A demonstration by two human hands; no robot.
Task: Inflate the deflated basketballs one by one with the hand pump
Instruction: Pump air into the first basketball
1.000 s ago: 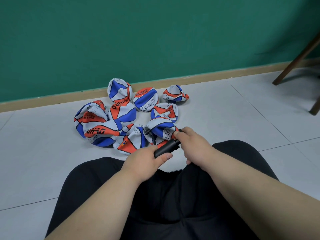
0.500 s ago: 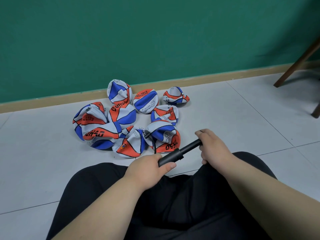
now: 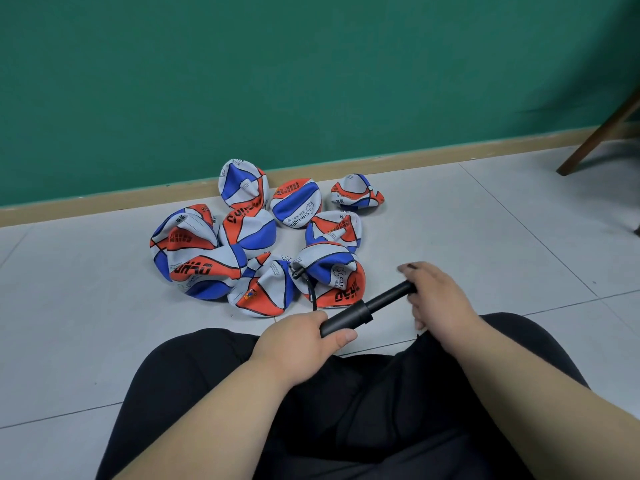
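1. ok so the left hand (image 3: 301, 337) is wrapped round the black pump (image 3: 360, 311) barrel. The right hand (image 3: 436, 296) grips its extended handle, hands apart.
2. The hose (image 3: 310, 292) plugs into the nearest floppy ball (image 3: 329, 275) on the floor (image 3: 450, 237).
3. The ball further back (image 3: 296, 202) reads "CHILDREN".

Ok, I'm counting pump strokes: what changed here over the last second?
The right hand pulled the handle of the black plastic hand pump rightward, away from the left hand, so the thin rod now shows drawn out. The left hand kept its grip on the pump. The black hose still runs to the nearest crumpled red, white and blue basketball; the other balls lie unmoved.
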